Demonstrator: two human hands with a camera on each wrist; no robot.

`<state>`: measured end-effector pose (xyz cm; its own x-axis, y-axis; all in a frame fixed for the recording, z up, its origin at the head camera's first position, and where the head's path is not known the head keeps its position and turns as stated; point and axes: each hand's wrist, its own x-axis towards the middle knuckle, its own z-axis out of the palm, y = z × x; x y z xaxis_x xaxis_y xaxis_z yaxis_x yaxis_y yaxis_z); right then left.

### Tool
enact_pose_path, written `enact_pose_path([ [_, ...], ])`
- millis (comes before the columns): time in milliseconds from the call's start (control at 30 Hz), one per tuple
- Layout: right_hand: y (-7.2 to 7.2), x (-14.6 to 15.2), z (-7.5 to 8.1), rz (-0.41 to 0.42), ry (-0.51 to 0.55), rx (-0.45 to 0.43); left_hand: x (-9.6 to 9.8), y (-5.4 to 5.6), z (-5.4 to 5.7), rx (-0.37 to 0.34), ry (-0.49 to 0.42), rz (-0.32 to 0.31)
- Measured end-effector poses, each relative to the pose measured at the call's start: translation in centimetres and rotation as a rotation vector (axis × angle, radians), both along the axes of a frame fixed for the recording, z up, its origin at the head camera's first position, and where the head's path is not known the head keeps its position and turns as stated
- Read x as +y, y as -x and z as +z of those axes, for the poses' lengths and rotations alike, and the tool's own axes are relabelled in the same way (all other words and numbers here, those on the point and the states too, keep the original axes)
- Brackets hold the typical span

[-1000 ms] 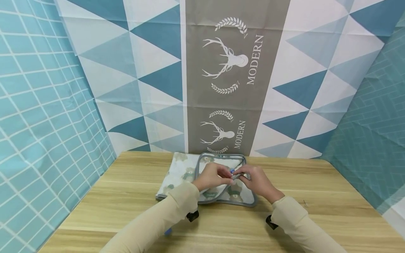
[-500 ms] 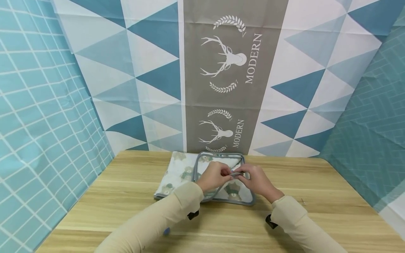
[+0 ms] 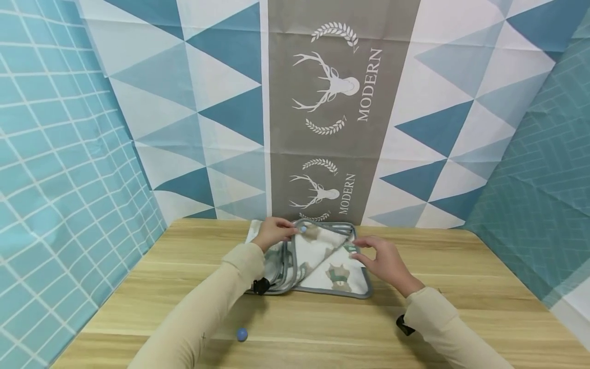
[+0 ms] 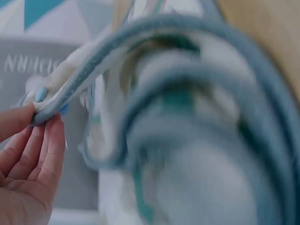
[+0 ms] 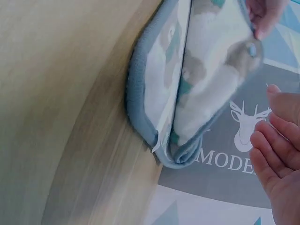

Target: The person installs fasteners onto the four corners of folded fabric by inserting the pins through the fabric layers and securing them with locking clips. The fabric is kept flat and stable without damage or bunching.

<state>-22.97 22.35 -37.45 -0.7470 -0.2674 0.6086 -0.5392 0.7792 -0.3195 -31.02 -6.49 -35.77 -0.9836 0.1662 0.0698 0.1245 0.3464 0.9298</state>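
Observation:
A folded white cloth (image 3: 318, 256) with bear prints and a grey-blue bound edge lies at the table's back. My left hand (image 3: 275, 233) pinches its raised flap by the edge, between thumb and fingers. Close to that grip, a small blue snap button (image 4: 41, 94) shows on the fabric. The flap stands lifted and curved in the left wrist view, where nearer layers are blurred. Over the cloth's right side hovers my right hand (image 3: 380, 259), thumb and fingers apart. In the right wrist view this hand (image 5: 281, 159) holds nothing.
A small blue ball-like piece (image 3: 241, 334) sits on the wooden table (image 3: 295, 343) near the front, beside my left sleeve. Patterned sheets (image 3: 332, 128) rise behind the table, and blue tiled sheeting (image 3: 60, 179) stands on the left.
My hands were together at the cloth's middle. The left has moved left and back, drawing the flap's edge with it. The right has let go and shifted slightly right. The blue piece is now uncovered.

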Motion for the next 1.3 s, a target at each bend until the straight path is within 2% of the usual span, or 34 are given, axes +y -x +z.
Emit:
enact_pose_path([
  [67,0.0,0.1,0.0,0.004,0.0,0.003,-1.0,0.5,-0.3,-0.023,-0.001,0.044],
  [333,0.0,0.2,0.2,-0.001,-0.017,-0.002,-2.9,2.0,-2.1,-0.01,-0.035,0.114],
  [400,-0.1,0.2,0.3,-0.001,-0.02,-0.011,-3.1,2.1,-2.3,0.006,-0.028,0.119],
  [433,-0.1,0.2,0.4,-0.002,-0.02,-0.016,-3.2,2.0,-2.4,0.038,-0.023,0.106],
  [600,-0.3,0.3,0.6,-0.01,-0.019,-0.027,-2.8,1.1,-1.5,0.091,0.123,0.104],
  [667,-0.3,0.3,0.7,-0.01,-0.024,-0.022,-2.3,0.6,-0.9,0.096,0.18,0.076],
  [800,-0.4,0.6,0.8,-0.018,-0.035,-0.014,-1.9,-0.8,-0.1,0.178,0.241,-0.066],
  [967,-0.7,1.9,0.4,-0.048,-0.052,-0.055,-2.2,-2.5,0.1,0.277,0.328,-0.217],
  [1167,-1.3,4.6,0.3,-0.086,-0.095,-0.181,-2.4,-4.2,-0.2,0.331,0.447,-0.303],
  [1300,-1.6,6.7,0.2,-0.082,-0.159,-0.231,-2.0,-4.9,-0.7,0.353,0.504,-0.353],
])
